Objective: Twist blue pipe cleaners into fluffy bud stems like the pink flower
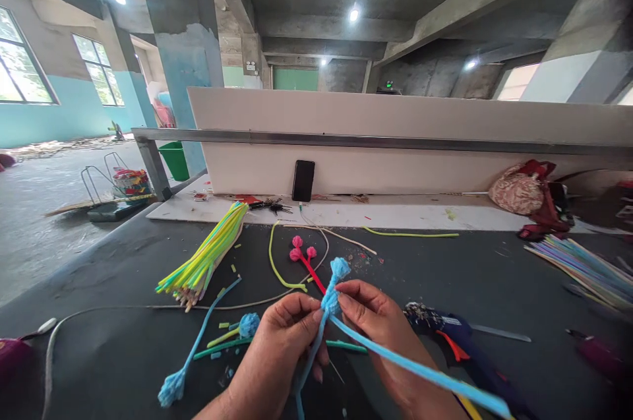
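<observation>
Between my hands a blue fuzzy stem piece point(330, 301) stands upright, with a knobbly ball at its top and two long blue ends hanging down, one toward the lower right. My left hand point(291, 334) pinches its left side between thumb and fingers. From the right, my right hand point(373, 318) grips it with thumb and forefinger. Just behind is a red stem with pink balls point(310, 262). A blue stem with a knobbly end point(173, 387) lies at the left, and a blue ball point(248, 325) on a green stem is beside my left hand.
Yellow-green stems point(208, 252) lie bundled at left, purple and blue ones point(583, 268) at right. A dark blue glue gun point(459, 334) is beside my right hand. A black phone point(303, 180) leans on the back board. A cable crosses the dark table point(119, 347).
</observation>
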`<state>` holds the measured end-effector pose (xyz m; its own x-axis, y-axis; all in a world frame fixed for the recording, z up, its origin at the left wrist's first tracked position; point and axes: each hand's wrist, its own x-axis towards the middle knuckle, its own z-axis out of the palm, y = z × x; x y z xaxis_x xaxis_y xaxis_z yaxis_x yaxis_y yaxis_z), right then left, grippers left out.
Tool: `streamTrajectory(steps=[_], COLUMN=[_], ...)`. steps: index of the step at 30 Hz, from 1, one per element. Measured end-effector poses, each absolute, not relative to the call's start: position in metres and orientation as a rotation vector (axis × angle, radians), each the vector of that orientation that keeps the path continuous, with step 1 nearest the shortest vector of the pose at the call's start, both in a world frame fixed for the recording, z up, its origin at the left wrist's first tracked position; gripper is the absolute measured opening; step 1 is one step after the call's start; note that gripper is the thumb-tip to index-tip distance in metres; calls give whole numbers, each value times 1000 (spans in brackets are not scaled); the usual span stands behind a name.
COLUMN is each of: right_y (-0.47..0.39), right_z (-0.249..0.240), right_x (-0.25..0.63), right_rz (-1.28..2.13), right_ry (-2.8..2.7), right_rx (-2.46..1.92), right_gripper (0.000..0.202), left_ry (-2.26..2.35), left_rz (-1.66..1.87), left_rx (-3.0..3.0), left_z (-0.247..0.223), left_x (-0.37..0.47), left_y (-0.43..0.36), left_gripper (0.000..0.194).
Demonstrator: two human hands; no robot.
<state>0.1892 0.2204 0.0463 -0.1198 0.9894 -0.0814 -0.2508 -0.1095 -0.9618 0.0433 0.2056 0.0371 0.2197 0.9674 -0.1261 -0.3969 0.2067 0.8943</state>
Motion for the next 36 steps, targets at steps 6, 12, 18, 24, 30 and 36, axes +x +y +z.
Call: streamTrajectory(steps=[6, 12, 18, 24, 30, 36], right_y=[219, 215, 216, 218, 217, 216], right_z=[46, 49, 51, 52, 50, 52], right_x=[187, 183, 185, 187, 184, 181], right_rz=[1388, 1436, 1402, 1375, 1378, 1367], right_ry=[-982, -993, -1045, -1100, -1110, -1074], right_rx=[-1005, -1004, -1031, -1071, -1089, -1083], right_gripper=[22, 26, 26, 25, 22, 24], left_ry=[919, 946, 1027, 1087, 1202, 1256], left_rz=[1121, 1097, 1080, 1066, 1067, 1138], left_rx=[883, 931, 1054, 1193, 1203, 1371], left_z=[37, 38, 40, 43, 39, 39], left_x=[44, 43, 41, 40, 42, 43], left_y=[205, 205, 208, 207, 209, 206], left_gripper=[23, 23, 24, 27, 16, 19])
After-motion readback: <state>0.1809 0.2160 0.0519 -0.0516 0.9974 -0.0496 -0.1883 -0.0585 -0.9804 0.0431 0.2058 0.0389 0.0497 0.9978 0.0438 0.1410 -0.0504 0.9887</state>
